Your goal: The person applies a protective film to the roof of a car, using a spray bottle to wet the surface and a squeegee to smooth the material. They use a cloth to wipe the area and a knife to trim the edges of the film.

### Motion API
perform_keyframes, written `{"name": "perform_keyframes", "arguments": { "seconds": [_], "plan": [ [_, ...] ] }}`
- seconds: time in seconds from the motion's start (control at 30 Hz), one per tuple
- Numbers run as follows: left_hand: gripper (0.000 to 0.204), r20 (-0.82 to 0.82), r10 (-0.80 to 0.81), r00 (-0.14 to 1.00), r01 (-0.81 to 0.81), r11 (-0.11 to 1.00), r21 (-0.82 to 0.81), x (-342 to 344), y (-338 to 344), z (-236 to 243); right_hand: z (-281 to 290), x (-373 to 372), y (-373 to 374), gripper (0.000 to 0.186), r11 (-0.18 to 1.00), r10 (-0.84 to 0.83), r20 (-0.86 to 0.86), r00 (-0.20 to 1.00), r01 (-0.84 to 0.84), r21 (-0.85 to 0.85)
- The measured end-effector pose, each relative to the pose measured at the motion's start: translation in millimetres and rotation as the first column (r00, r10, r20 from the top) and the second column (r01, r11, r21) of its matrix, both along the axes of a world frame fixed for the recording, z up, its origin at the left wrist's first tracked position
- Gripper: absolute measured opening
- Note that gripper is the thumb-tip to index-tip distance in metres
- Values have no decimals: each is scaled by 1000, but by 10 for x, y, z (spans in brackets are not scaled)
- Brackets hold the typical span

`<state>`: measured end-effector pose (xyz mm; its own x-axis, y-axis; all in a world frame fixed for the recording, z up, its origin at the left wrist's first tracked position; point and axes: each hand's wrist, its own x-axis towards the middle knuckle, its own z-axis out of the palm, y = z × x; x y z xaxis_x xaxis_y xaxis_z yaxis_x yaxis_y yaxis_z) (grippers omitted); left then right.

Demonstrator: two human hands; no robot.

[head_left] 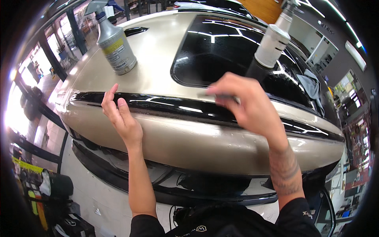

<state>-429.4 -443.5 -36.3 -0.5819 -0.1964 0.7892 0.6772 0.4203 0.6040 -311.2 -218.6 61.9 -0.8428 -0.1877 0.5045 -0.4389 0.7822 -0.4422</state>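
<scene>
A champagne-coloured car roof (158, 59) spreads before me, with a glossy black strip (169, 106) running along its near side. My left hand (122, 122) lies against the near edge of that strip, fingers apart and holding nothing. Above the strip, near the corner of the dark glass roof panel (221, 51), my right hand (252, 106) is closed in a pinch. A small dark flat tool (226, 96) shows between its fingers; motion blur hides its exact kind.
On the roof at left stands a grey spray bottle (117, 51). A white spray bottle (271, 47) is on the glass at right, with a grey cloth (312, 89) draped beyond it. Below the roof edge is an open door (114, 173). Bags and gear (59, 189) lie lower left.
</scene>
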Motion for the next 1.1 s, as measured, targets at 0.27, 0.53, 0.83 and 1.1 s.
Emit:
{"name": "perform_keyframes", "arguments": {
  "seconds": [0.27, 0.53, 0.83, 1.1],
  "plan": [
    [35, 26, -38, 999, 36, 997, 63, -18, 89, 63, 95, -702, -403, 20, 988, -67, 230, 971, 32, 153],
    [36, 24, 5, 1000, -7, 996, 84, -13, 23, -9, -246, -260, -507, 19, 996, 24, -133, 991, -13, 86],
    [35, 7, -6, 1000, 2, 910, 416, -11, -38, -51, 100, -837, -560, 20, 997, -2, 123, 992, -8, 82],
    [34, -14, -60, 998, 58, 839, 541, -19, 113, 1, -209, -1155, -681, 19, 989, -55, 157, 986, 32, 146]
  ]
}}
